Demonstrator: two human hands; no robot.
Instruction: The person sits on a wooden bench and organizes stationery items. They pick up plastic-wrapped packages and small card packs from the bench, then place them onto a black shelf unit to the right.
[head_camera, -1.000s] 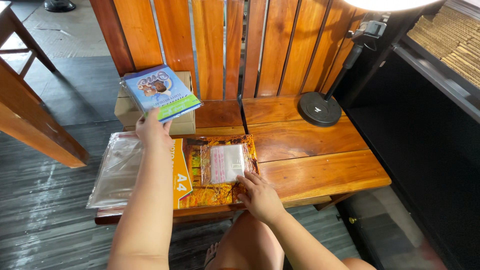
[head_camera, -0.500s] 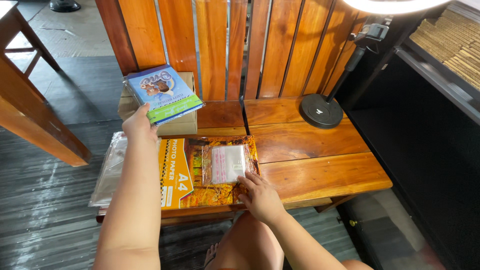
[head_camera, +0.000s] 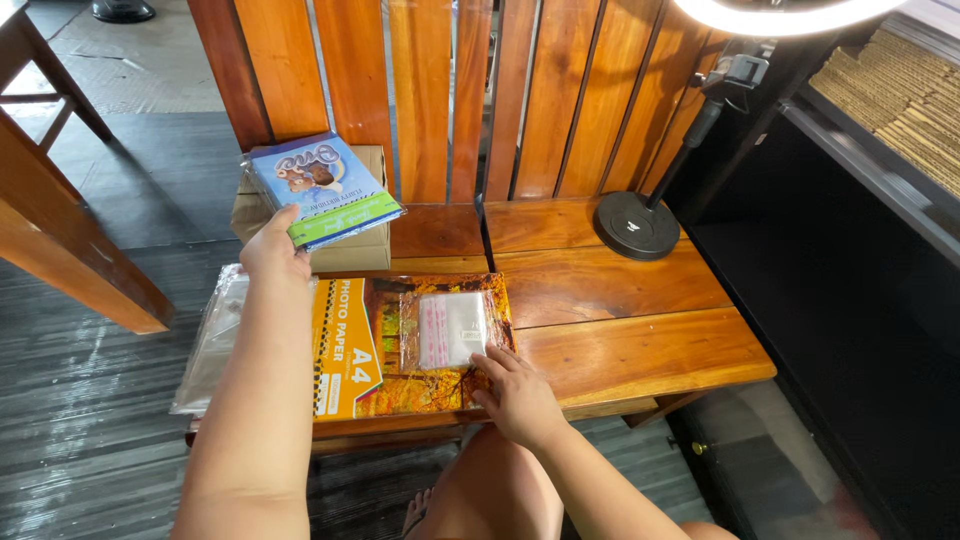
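Two grips: left hand (head_camera: 272, 252) clamps the blue booklet (head_camera: 322, 190), long axis up-left; right hand (head_camera: 516, 398) lies flat.

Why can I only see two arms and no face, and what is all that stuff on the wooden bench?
The camera sits on the person's head and looks down, so you see only their own arms and knee, much as you see your own hands. The left hand has a grip on a blue and green booklet in clear wrap, holding it over a small cardboard box. The right hand rests its fingertips on a small clear plastic bag. That bag lies on an orange pack of photo paper, and beside the pack is a stack of clear plastic sleeves. All of it sits on a wooden bench. The black round thing is the base of a ring light stand, with the bright ring at the top edge.
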